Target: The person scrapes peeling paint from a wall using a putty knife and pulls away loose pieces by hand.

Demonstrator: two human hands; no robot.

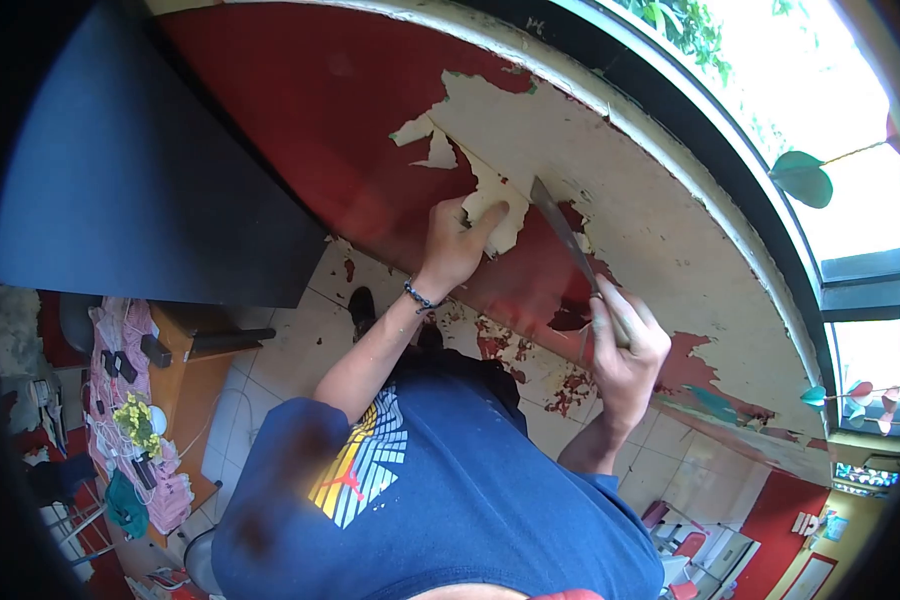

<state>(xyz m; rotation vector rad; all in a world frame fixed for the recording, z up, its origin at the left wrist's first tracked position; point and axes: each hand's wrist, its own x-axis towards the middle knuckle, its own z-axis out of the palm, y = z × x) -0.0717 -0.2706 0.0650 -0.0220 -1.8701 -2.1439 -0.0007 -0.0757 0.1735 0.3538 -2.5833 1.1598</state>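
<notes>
Red paint on the wall (300, 110) is peeling, and pale plaster shows in a broad ragged patch (650, 210). My left hand (455, 245), a dark bead bracelet at its wrist, pinches a loose cream-backed flap of peeling paint (510, 225) between thumb and fingers. In my right hand (628, 345) is a long knife (567, 235) with a flat metal blade. Its tip lies against the bared plaster just right of the flap. The handle is mostly hidden in my fingers.
Paint chips (570, 390) litter the tiled floor (320, 320). A large dark panel (160, 190) stands at left, above a wooden desk (180, 390) with a pink cloth and yellow flowers. A window (800, 100) with a hanging leaf garland (802, 178) borders the wall's upper right.
</notes>
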